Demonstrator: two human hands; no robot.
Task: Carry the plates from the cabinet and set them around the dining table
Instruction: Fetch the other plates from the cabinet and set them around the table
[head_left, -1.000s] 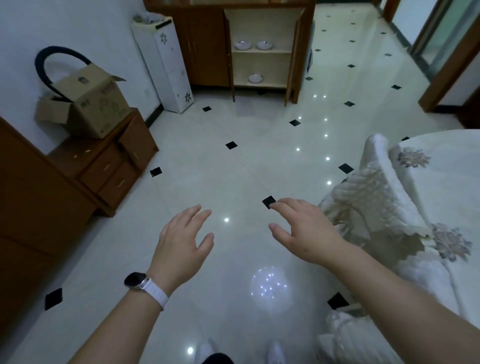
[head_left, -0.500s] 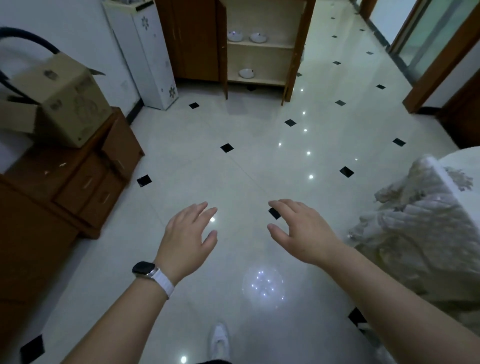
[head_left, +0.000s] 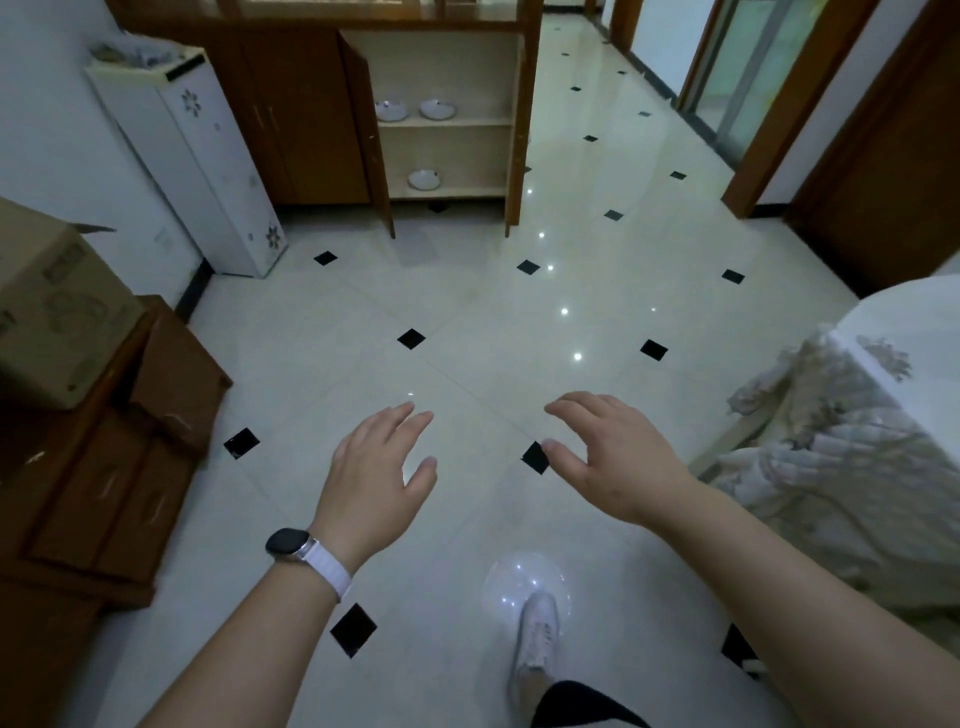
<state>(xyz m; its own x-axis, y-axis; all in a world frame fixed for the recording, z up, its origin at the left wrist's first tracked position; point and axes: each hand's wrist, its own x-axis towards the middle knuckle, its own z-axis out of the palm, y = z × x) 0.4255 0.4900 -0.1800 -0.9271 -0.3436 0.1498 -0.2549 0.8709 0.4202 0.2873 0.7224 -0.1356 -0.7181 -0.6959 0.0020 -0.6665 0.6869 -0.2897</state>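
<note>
A dark, rounded-square watch on a white band circles the wrist behind the fingers of the left hand. Both forearms are bare. Below the right hand, a white lace-up shoe and a black hem.

place: i'm standing in a home, a dining room by the look of it.
cabinet: wooden, doors open, plates on its shelves.
counter: pale, flower-patterned top.
floor: glossy pale tile with black diamonds.
clutter: cardboard box on a wooden drawer unit.
</note>
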